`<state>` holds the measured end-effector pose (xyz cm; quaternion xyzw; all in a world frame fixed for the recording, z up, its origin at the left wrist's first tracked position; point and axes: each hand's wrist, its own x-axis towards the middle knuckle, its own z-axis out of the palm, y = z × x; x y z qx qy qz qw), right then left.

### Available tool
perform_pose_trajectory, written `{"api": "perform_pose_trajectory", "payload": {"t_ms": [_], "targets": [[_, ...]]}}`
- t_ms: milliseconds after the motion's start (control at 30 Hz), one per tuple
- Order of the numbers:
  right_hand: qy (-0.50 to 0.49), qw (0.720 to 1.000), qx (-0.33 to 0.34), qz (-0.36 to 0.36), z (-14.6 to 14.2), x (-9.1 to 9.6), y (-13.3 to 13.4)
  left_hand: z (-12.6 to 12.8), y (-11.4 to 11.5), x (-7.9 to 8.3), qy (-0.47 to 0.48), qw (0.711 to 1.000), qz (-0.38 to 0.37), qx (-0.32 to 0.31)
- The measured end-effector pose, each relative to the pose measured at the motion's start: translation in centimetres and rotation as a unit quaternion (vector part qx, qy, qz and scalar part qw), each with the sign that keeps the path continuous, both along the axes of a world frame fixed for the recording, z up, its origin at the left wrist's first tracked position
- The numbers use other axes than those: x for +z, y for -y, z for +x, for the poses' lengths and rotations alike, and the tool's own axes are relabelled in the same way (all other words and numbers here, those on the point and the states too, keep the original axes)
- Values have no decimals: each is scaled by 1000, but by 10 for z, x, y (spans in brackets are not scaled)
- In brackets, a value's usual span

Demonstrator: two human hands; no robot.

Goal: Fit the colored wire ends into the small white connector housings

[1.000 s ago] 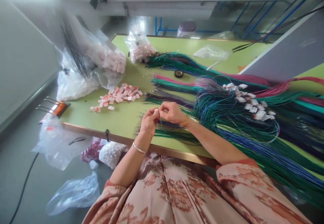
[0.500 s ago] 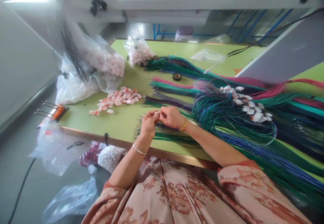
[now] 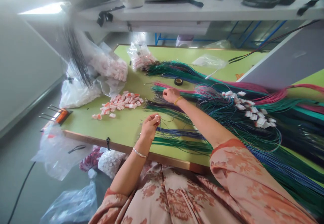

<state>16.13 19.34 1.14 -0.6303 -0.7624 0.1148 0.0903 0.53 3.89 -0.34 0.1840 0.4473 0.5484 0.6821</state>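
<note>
My left hand (image 3: 149,128), above the front part of the green table, pinches a small white connector (image 3: 157,118) between thumb and fingers. Thin dark wires (image 3: 167,120) trail from it to the right. Farther back, my right hand (image 3: 171,95) reaches over the wire ends, its fingers bunched together beside the pink and teal wires (image 3: 162,86); whatever they hold is too small to make out. Blue wires (image 3: 177,133) and green wires (image 3: 182,143) lie in rows below it. A loose pile of white and orange connectors (image 3: 124,101) rests to the left.
A roll of black tape (image 3: 178,81) sits behind my right hand. Finished-looking white connectors (image 3: 253,110) cluster on wires at the right. Bags of connectors (image 3: 141,56) stand at the back left, near an orange pronged holder (image 3: 60,116). A shelf (image 3: 177,13) spans above.
My right hand has left my left hand and moved back to the wire ends near the pink and teal bundle. My left hand stays in place with the connector. The view has tilted up slightly.
</note>
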Motion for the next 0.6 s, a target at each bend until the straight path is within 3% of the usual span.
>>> {"api": "perform_pose_trajectory", "payload": {"t_ms": [100,200,400,600], "targets": [[37,999,31,7,-2,-3,-2,0,0,-1,2,1000,0,-3],[11,999,42,1,4,1,-8,0,1,-1,4,1000,5,-2],[-2,998,35,-53,32,27,-23,0,2,0,5,1000,7,-7],[-191,978,81,-25,31,51,-18,0,1,-1,9,1000,4,-3]]}}
